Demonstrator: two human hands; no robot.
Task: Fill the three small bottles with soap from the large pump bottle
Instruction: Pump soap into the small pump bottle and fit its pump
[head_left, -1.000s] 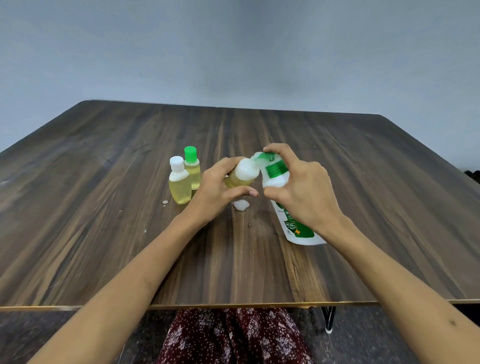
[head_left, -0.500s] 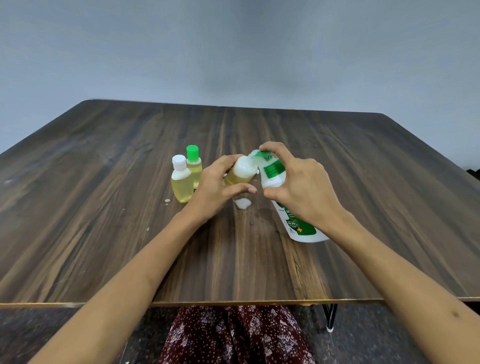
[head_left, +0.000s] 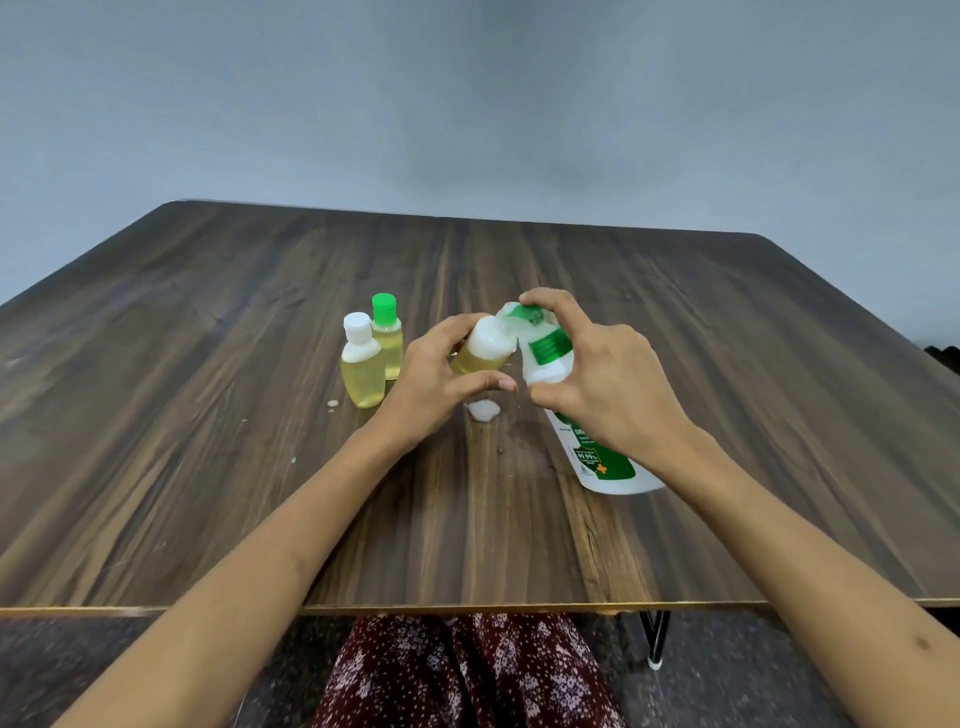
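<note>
The left hand (head_left: 436, 379) has its fingers clamped on the tilted small clear bottle of yellow soap (head_left: 480, 353), its foam-capped mouth touching the nozzle of the large white-and-green pump bottle (head_left: 576, 415), which the right hand (head_left: 602, 384) grips just right of it.

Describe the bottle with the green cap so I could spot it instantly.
On the wooden table, left of the hands, two small capped bottles stand together. The green-capped bottle is the farther one; its neighbour, the white-capped bottle, differs only in its cap.

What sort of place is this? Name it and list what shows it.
Probably a plain indoor room set up for a tabletop task, not clearly a kitchen or bathroom. It shows a bare dark wood-grain table, a blank grey wall behind it, and a dark speckled floor beneath.
</note>
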